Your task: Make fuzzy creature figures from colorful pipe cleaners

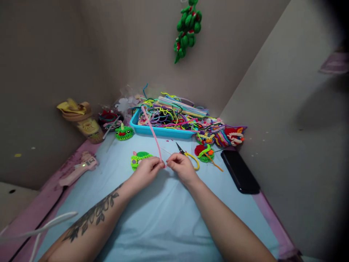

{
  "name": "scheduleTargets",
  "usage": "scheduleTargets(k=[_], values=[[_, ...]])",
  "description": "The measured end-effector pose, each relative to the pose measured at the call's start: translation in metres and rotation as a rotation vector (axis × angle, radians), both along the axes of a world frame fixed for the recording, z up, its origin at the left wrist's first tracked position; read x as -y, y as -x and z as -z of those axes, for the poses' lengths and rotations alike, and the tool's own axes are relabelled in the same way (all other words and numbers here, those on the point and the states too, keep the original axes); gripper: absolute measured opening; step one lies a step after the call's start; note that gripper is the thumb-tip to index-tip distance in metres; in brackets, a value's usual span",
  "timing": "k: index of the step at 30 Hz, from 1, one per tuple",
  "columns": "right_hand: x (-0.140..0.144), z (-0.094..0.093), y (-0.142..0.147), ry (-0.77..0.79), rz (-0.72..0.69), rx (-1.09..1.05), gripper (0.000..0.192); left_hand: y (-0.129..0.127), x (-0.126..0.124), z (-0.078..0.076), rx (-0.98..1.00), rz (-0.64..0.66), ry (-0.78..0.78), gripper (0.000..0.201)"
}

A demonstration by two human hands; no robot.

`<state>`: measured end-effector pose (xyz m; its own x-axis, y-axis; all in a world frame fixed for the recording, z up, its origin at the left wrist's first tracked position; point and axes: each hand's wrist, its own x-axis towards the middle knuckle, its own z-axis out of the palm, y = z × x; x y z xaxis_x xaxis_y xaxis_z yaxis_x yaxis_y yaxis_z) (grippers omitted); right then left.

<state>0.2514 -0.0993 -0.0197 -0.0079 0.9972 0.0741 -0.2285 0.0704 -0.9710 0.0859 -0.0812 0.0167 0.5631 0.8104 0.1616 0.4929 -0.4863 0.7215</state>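
The light-blue cloth-covered worktop (163, 218) carried a turquoise plastic tray (160, 131) heaped with coloured pipe cleaners. My left hand (145, 170) and right hand (181, 167) met just before it, both pinching the lower end of a long pink pipe cleaner (152, 131) that slanted up toward the tray. Yellow-handled scissors (188, 155) lay just beside my right hand.

A long pink pipe cleaner (152, 133) rises from between two hands at the centre of the light-blue surface (163, 218), slanting toward 11 o'clock, its fuzzy upper end over the near rim of the tray at 12 o'clock.
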Motion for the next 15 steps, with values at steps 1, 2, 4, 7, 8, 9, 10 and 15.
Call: scheduleTargets(k=[1,2,4,7,8,9,10,15], values=[[0.0013,-0.0020,0.0004,0.012,-0.007,0.009,0.017,0.0000,0.0004,0.0023,-0.035,0.019,-0.023,0.027],[0.0025,-0.0038,0.0011,0.024,-0.016,0.022,0.017,-0.0001,0.0010,0.0043,-0.067,0.037,-0.042,0.027],[0.0047,-0.0066,0.0026,0.044,-0.027,0.053,0.017,-0.0007,0.0025,0.0070,-0.121,0.066,-0.062,0.026],[0.0066,-0.0087,0.0048,0.062,-0.029,0.130,0.016,-0.0020,0.0045,0.0075,-0.199,0.074,-0.067,0.023],[0.0068,-0.0089,0.0054,0.067,-0.017,0.159,0.016,-0.0025,0.0049,0.0071,-0.227,0.069,-0.069,0.022],[0.0069,-0.0090,0.0059,0.070,-0.001,0.186,0.016,-0.0030,0.0052,0.0066,-0.249,0.064,-0.070,0.021],[0.0069,-0.0088,0.0062,0.070,0.013,0.206,0.017,-0.0036,0.0055,0.0061,-0.257,0.064,-0.068,0.021],[0.0061,-0.0054,0.0066,0.081,0.056,0.103,0.024,-0.0062,0.0089,0.0056,-0.141,0.031,-0.109,0.021]])
